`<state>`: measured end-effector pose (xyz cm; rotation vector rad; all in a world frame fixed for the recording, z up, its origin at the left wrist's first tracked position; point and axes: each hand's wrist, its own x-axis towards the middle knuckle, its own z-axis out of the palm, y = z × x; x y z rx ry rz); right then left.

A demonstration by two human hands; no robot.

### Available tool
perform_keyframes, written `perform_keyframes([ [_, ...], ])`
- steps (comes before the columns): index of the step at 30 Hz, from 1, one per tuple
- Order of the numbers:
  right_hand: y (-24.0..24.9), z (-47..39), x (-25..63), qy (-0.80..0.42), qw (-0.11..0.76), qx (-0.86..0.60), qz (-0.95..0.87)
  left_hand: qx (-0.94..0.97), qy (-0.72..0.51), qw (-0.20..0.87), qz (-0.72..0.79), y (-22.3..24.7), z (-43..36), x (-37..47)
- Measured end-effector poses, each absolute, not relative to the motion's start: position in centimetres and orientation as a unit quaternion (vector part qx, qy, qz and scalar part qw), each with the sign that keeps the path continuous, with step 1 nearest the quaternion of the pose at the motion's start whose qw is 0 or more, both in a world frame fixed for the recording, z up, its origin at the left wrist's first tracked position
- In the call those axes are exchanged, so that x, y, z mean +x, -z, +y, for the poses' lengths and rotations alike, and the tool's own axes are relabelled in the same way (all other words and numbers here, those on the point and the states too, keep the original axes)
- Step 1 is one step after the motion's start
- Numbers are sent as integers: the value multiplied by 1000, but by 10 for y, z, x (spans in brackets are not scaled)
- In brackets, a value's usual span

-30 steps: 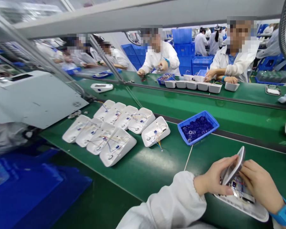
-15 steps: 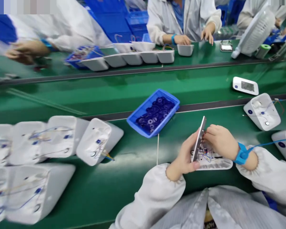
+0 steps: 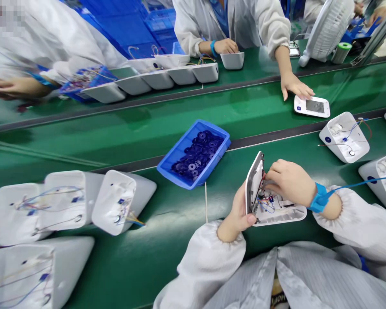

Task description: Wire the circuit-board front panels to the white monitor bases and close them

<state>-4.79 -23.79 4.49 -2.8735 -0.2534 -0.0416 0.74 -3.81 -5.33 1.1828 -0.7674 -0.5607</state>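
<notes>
My left hand [image 3: 239, 208] grips a flat panel [image 3: 254, 182], held tilted nearly upright at the left edge of a white housing [image 3: 281, 218]. Wires and a small blue part show inside that housing, which rests on the green table. My right hand [image 3: 287, 180], with a blue wrist strap, has its fingers pinched behind the panel, above the housing; a bit of red wire shows at the fingertips, but what they hold is hidden. Left of my hands sits a blue bin [image 3: 193, 154] of dark blue rings.
White housings with wires [image 3: 116, 201] stand at the left; others [image 3: 349, 137] stand at the right. A strap cord runs off right. Across the belt [image 3: 244, 107], a person's hand [image 3: 292, 86] touches a white panel with a screen [image 3: 312, 106]. A fan [image 3: 330, 30] stands behind.
The panel in my left hand has tipped further left, opening its inner side to view. Across from me, a person's hand has reached out to the screen panel on the belt. The view has shifted.
</notes>
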Motion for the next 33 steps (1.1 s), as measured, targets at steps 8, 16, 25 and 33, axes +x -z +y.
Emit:
perform_keyframes([
  [8,-73,-216,-74,-65,289,-955,-9,490,273,750,-351,39,-45,5],
  [16,-71,-228,-70,-119,449,-886,-16,513,227,714,-418,28,-47,9],
  [25,-69,-252,-38,-312,571,-753,-99,515,207,704,-444,26,-47,13],
  [33,-64,-251,-30,-311,547,-773,-87,512,246,712,-412,31,-45,13],
])
